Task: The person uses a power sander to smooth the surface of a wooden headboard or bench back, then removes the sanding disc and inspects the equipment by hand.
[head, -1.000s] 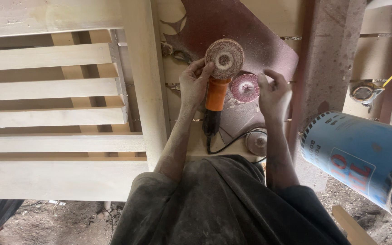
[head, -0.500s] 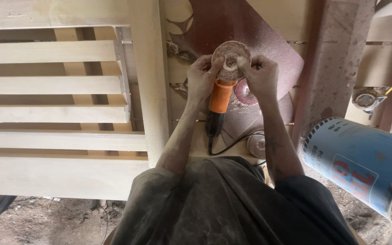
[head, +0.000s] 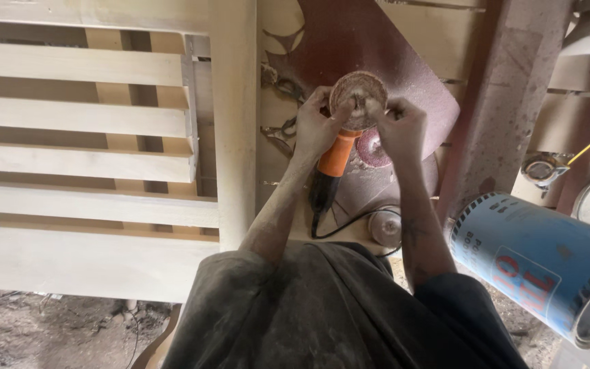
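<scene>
2 hands on 1 tool. My left hand (head: 314, 126) is wrapped around the neck of an orange angle grinder (head: 334, 158), thumb and fingers closed just below its head, gripping it firmly. My right hand (head: 400, 127) is curled, its fingertips (head: 371, 104) pinching at the centre of the worn sanding disc (head: 358, 92) mounted on the grinder; what sits between those fingertips is too small to tell. The disc faces up toward me, reddish-brown and dusty, with a pale middle.

1 grinder, orange body with a black rear grip, lies lengthwise between my forearms on a wooden workbench (head: 274, 171), head pointing away from me. 1 black power cord (head: 349, 220) runs from its tail across the bench edge.

1 loose flap disc (head: 373, 147), pinkish-red, lies on the bench just beside the grinder, partly under my right wrist. 1 round grey disc (head: 385, 225) sits near the bench edge by my right forearm. 1 large sheet of dark red sandpaper (head: 370, 41) is spread beneath the tool, dusted with sawdust.

1 slatted wooden frame (head: 104, 123), pale and unfinished, fills the left side, touching the bench. 1 blue cylindrical can (head: 534, 256) lies tilted at lower right, well apart from my hands. Dust covers my dark clothing (head: 322, 314).
</scene>
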